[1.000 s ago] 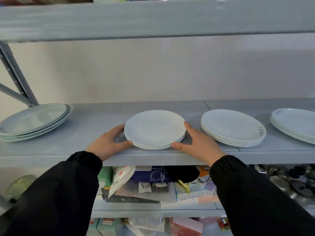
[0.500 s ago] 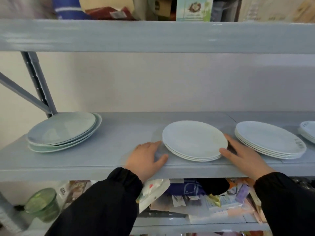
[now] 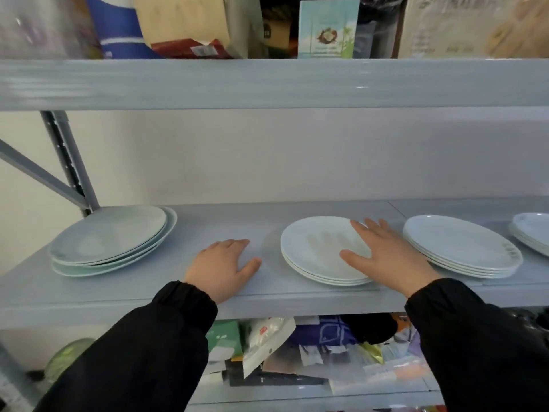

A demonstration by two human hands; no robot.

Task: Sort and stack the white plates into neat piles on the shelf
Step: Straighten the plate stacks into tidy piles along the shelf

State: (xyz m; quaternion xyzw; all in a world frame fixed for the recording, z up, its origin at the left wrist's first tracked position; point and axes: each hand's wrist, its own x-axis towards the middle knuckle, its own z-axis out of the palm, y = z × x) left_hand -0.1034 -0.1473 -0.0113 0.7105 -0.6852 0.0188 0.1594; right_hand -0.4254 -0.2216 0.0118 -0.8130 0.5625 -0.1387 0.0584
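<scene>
Grey metal shelf against a pale wall; boxes and packets on the tier above, loose packets on the tier below. Four piles of white plates on the middle tier:
- left pile: biggest plates, slightly skewed, roughly four
- right pile: neat, four or five
- centre pile: three
- far-right pile: cut by the frame edge, count unclear

Two hands, black sleeves. Right hand flat, fingers spread, over the right half of the centre pile's top plate; touching or just above, cannot tell; gripping nothing. Left hand flat on bare shelf, fingers straight and together, thumb out, just left of centre pile, not touching it.
</scene>
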